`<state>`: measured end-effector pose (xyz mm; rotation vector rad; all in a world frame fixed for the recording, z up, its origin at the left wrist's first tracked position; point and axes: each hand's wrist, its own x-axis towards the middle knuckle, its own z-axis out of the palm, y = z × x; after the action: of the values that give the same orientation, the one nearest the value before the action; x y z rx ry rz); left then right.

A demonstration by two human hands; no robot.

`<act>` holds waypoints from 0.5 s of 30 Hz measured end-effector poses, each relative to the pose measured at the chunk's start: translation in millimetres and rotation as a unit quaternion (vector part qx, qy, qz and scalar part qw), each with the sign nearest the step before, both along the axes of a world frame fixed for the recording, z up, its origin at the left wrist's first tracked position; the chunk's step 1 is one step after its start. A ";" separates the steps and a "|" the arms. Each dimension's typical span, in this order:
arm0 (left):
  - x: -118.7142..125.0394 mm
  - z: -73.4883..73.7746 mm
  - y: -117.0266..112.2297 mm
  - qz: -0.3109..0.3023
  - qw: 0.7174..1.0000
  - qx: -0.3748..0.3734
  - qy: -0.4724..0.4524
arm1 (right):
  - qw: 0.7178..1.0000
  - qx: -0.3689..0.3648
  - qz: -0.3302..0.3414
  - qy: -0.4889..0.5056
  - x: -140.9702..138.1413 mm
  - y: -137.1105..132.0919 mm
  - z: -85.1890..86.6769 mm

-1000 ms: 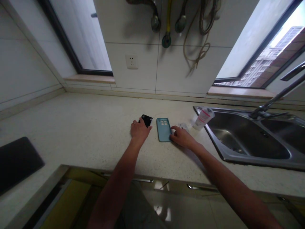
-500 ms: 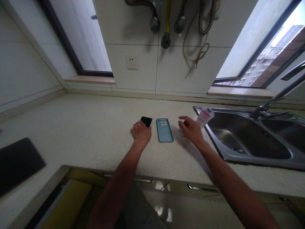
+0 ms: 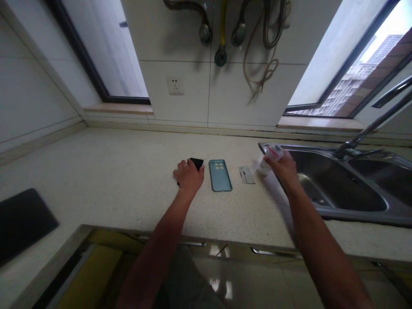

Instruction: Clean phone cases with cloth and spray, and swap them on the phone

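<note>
Speckled bench [image 3: 122, 171]: left hand [image 3: 189, 177] lies on phone [image 3: 197, 163], grip unclear; right hand [image 3: 283, 168] clasps tube [image 3: 269, 157], which could topple into sink [image 3: 341, 191].

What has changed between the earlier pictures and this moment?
The right hand left the teal phone case, moved right towards the sink and took hold of the white tube. The left hand stays on the black phone; the case lies unmoved.

Left hand [image 3: 188, 177]: bare, a thin pale ring [image 3: 184, 164] on one finger
Right hand [image 3: 283, 166]: bare
Left arm [image 3: 161, 244]: bare as far up as shows
Right arm [image 3: 317, 244]: the same, bare throughout
Clothes: dark grey cloth [image 3: 188, 279] low between the arms, garment unclear
</note>
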<state>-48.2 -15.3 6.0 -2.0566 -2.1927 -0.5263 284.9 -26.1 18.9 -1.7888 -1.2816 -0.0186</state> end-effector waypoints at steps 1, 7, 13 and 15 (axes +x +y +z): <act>0.4 2.4 0.3 -0.010 1.000 0.018 -0.014 | 1.000 -0.019 -0.012 0.013 -0.6 -0.4 1.0; 5.6 9.7 2.0 -0.198 0.944 0.097 -0.246 | 0.943 0.075 0.107 0.306 -22.4 -4.1 18.0; 32.2 1.8 -2.6 -0.323 0.705 -0.097 -0.624 | 0.859 0.041 0.294 0.417 -78.8 -16.2 23.1; 38.8 0.1 -4.9 -0.314 0.672 -0.129 -0.658 | 0.856 0.015 0.325 0.401 -95.2 -20.4 19.2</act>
<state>-9.4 -20.3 6.0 -3.0781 -1.7427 -2.5933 189.7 -46.5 38.1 -1.0335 -1.1511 0.9778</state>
